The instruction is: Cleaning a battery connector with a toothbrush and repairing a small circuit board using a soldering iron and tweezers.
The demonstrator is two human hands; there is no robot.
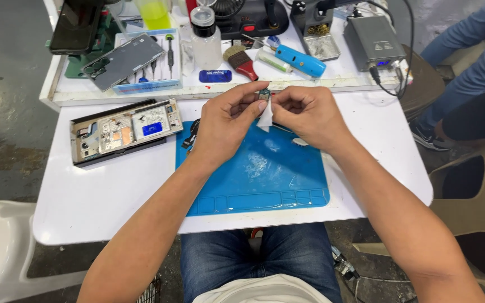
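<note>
I see left hand [225, 120] fingers pinching small component [264, 94], right hand [307, 115] fingers clamping white wipe [265, 116] against it. Cleaning step; next needs gentle rub.

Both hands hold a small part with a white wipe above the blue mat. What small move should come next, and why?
Probably a short rub of the white wipe across the small part. The left hand pinches the part at its fingertips, the right hand presses the wipe against it, and both are raised above the blue mat.
</note>
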